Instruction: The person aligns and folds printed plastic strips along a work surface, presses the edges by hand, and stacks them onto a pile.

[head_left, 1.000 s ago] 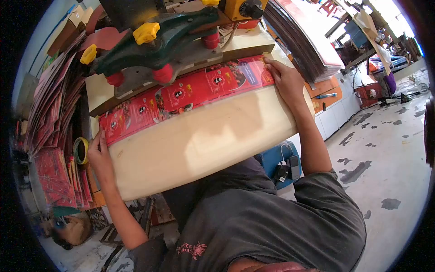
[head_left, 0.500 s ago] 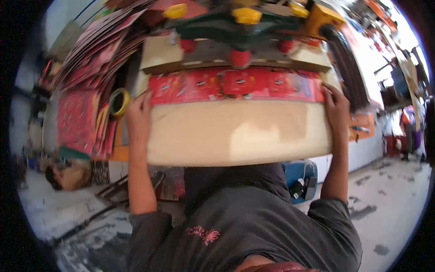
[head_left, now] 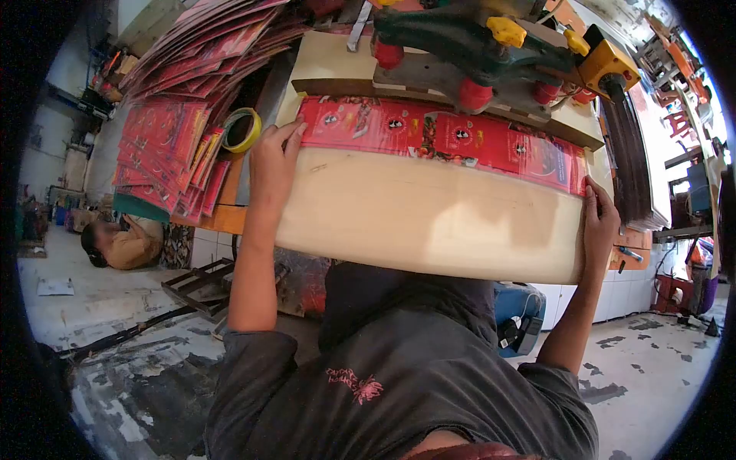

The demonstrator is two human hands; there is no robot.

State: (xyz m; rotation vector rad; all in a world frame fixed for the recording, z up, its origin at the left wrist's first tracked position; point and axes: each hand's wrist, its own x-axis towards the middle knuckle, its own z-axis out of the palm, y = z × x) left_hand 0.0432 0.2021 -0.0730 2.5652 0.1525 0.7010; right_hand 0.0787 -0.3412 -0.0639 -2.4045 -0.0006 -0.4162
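Note:
A long red printed sheet (head_left: 475, 142) with logos and food pictures lies across a cream board (head_left: 414, 207), along its far side. My left hand (head_left: 277, 157) pinches the sheet's left end, thumb and fingers together. At the opposite end, my right hand (head_left: 600, 218) has its fingertips closed on the right corner. Just beyond the sheet stands a dark green press-like machine (head_left: 452, 42) with yellow knobs and red round parts. Its cream block edge runs close along the sheet's far side.
Piles of red printed sheets (head_left: 157, 146) stand at the left, with a roll of yellow tape (head_left: 242, 130) beside them. A yellow box (head_left: 606, 69) is at the machine's right. A blue bin (head_left: 521, 307) sits below. Another person (head_left: 134, 241) is low down at the far left.
The view has turned and tilted, so the board and machine appear shifted right and slanted. Both hands stay at the ends of the red sheet.

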